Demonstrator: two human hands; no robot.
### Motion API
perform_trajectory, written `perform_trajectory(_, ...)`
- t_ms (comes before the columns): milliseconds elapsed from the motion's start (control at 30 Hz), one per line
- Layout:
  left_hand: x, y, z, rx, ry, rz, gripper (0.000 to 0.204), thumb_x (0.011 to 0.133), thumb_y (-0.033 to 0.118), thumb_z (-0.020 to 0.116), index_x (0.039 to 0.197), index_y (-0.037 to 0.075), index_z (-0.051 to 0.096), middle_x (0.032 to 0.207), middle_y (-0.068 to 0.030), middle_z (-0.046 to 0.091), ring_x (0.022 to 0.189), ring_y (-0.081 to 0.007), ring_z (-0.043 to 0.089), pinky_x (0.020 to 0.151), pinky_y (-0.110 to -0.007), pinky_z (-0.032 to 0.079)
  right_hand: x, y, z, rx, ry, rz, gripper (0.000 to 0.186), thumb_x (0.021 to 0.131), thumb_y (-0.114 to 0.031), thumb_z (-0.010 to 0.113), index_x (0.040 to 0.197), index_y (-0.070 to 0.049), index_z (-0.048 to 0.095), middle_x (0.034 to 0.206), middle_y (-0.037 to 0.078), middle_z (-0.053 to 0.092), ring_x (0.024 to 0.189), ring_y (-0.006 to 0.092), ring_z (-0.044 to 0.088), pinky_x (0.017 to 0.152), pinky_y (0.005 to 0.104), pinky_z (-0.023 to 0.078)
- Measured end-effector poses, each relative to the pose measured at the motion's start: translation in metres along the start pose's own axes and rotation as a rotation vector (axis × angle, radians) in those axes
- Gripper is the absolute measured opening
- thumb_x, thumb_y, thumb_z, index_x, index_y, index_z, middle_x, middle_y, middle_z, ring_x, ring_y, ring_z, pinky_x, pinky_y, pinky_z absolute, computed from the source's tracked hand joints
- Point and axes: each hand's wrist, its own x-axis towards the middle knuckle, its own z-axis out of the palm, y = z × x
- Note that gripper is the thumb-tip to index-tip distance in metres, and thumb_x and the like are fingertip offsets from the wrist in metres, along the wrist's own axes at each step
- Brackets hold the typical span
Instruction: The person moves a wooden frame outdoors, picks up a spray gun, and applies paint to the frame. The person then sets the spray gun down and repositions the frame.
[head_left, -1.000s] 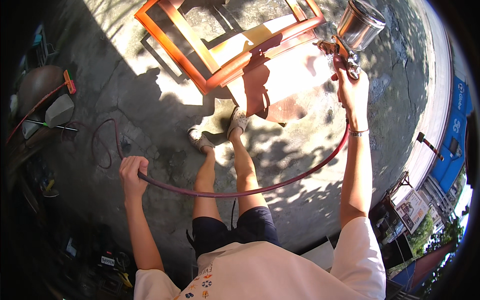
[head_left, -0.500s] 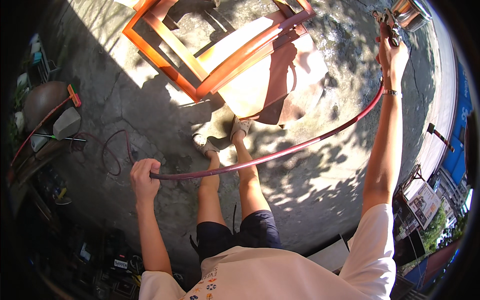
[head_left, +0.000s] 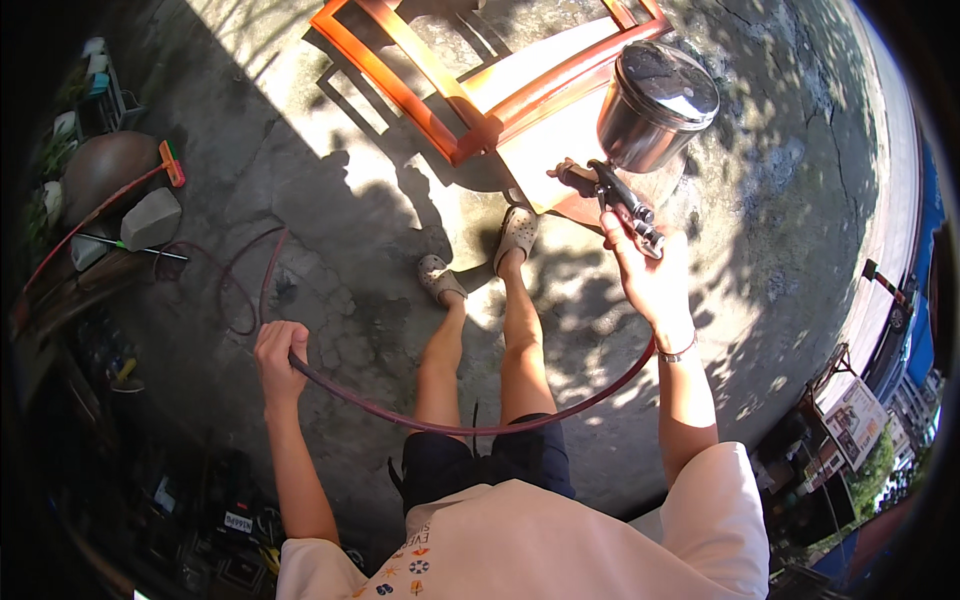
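My right hand (head_left: 650, 275) grips a metal spray gun (head_left: 620, 205) topped by a large steel cup with a lid (head_left: 655, 105), held out at the right of centre. A red-brown hose (head_left: 480, 428) hangs in a curve from behind that hand across my thighs to my left hand (head_left: 282, 362), whose fingers are closed round it. Beyond the gun stands an orange wooden piece of furniture (head_left: 400, 80) with open frames and a pale panel; part of it is hidden behind the cup.
At the left lie loose hose coils (head_left: 228, 290), a long-handled squeegee (head_left: 170, 165), a grey block (head_left: 150, 218) and a rounded brown object (head_left: 110, 175). Dark clutter (head_left: 230, 520) fills the lower left. On the right are the road edge (head_left: 880, 200) and a signboard (head_left: 855, 420).
My right hand with the gun first swung out to the upper right, then came back down and leftward, nearer the furniture in view. The hose's curve now hangs lower. My left hand still holds it.
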Motion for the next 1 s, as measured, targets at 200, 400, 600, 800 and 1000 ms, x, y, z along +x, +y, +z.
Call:
perform_trajectory(200, -0.033, -0.017, -0.024, 0.043, -0.082, 0.013, 0.032, 0.101, 0.021, 0.053, 0.076, 0.001, 0.055, 0.071, -0.0133, 0.056, 0.068, -0.0333, 0.055, 0.066, -0.042, 0.041, -0.092, 0.007, 0.05, 0.152, -0.416, -0.218, 0.025, 0.089, -0.021, 0.074, 0.098, -0.001, 0.065, 0.076, 0.015, 0.063, 0.067, 0.0339, 0.064, 0.062, 0.0398, 0.049)
perform_trajectory(400, -0.056, 0.004, -0.006, 0.078, -0.146, 0.006, 0.028, 0.099, 0.019, 0.057, 0.077, 0.001, 0.056, 0.071, -0.0134, 0.056, 0.071, -0.0341, 0.055, 0.071, -0.043, 0.043, -0.129, 0.048, 0.058, 0.203, -0.498, -0.271, 0.028, 0.089, -0.024, 0.073, 0.102, -0.002, 0.064, 0.08, 0.015, 0.062, 0.069, 0.0342, 0.064, 0.063, 0.0415, 0.049)
perform_trajectory(600, -0.082, 0.018, 0.057, 0.472, -0.789, -0.097, 0.019, 0.092, 0.011, 0.064, 0.11, 0.006, 0.064, 0.121, -0.0152, 0.061, 0.127, -0.032, 0.052, 0.109, -0.044, 0.039, -0.117, 0.085, -0.003, 0.213, -0.181, -0.322, 0.029, 0.086, -0.018, 0.077, 0.106, 0.001, 0.067, 0.088, 0.018, 0.069, 0.077, 0.0335, 0.068, 0.069, 0.0349, 0.054)
perform_trajectory(800, -0.018, 0.168, 0.14, -0.192, -0.838, -0.296, 0.035, 0.097, 0.021, 0.059, 0.129, 0.006, 0.06, 0.132, -0.0116, 0.061, 0.116, -0.0316, 0.062, 0.097, -0.042, 0.049, -0.109, 0.11, -0.094, 0.415, -0.128, 0.004, 0.026, 0.087, -0.01, 0.073, 0.108, 0.005, 0.069, 0.081, 0.01, 0.067, 0.062, 0.0144, 0.057, 0.058, 0.0273, 0.047)
perform_trajectory(1000, 0.039, 0.342, 0.195, -1.24, -0.449, -0.285, 0.027, 0.107, 0.017, 0.045, 0.121, -0.004, 0.056, 0.119, -0.016, 0.066, 0.107, -0.0209, 0.066, 0.096, -0.033, 0.05, -0.115, 0.113, -0.146, 0.411, -0.116, 0.059, 0.026, 0.086, -0.009, 0.072, 0.107, 0.006, 0.069, 0.086, 0.012, 0.07, 0.069, 0.015, 0.064, 0.064, 0.0275, 0.05)
